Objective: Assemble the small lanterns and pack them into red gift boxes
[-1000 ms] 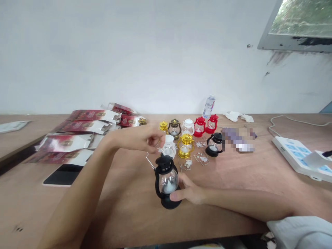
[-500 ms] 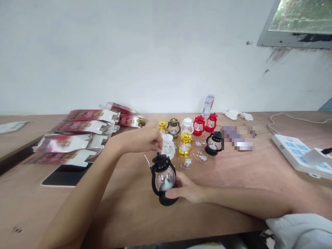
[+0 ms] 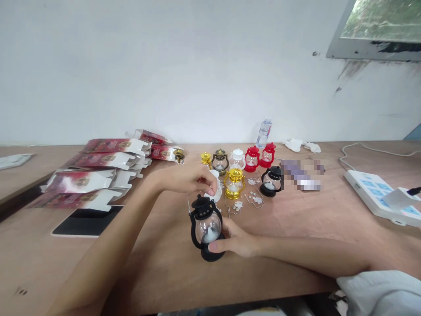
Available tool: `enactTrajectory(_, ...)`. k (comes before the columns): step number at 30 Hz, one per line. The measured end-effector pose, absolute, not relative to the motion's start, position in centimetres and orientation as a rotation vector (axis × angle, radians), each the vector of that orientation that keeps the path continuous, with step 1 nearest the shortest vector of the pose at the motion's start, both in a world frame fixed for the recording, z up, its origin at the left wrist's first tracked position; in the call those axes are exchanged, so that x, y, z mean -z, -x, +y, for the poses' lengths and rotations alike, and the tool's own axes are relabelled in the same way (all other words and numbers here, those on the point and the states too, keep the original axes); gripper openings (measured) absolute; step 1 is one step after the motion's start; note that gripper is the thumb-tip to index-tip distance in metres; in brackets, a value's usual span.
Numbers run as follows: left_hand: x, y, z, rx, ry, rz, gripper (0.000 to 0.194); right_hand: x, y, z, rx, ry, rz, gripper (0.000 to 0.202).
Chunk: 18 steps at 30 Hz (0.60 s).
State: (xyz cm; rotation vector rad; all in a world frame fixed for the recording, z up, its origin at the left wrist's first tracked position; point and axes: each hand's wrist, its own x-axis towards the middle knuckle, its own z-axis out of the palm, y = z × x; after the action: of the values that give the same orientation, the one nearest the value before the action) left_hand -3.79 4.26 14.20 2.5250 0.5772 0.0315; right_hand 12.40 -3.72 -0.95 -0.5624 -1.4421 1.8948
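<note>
My right hand (image 3: 235, 237) wraps round the base of a small black lantern (image 3: 207, 228), which is tilted slightly, with a clear globe and a white candle-shaped piece inside. A thin wire handle (image 3: 188, 204) rises from the lantern's left side. Above the lantern's top, my left hand (image 3: 194, 177) has its fingers pinched, seemingly on the wire's other end, which is partly hidden. Just behind those fingers stands a white lantern (image 3: 215, 197), mostly covered by the hand. A gold lantern (image 3: 234, 184) is to its right.
Further back stand red lanterns (image 3: 252, 159), a bronze lantern (image 3: 220, 161) and a water bottle (image 3: 264, 131). Loose wire handles (image 3: 255, 199) with small white pieces lie mid-table. Flattened red boxes (image 3: 82, 180) and a dark phone-like slab (image 3: 87, 220) are left, a power strip (image 3: 375, 193) right.
My left hand has moved right and slightly down, over the lantern's top. The wire handle has swung more upright. The black lantern has shifted very slightly left in my right hand.
</note>
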Motion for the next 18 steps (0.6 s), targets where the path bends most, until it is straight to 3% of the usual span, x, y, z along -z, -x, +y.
enactTrajectory(18, -14.44, 3.82, 4.03, -0.011, -2.516, 0.618, 0.021, 1.09, -12.48, -3.59, -1.867, 0.428, -1.499, 0.047)
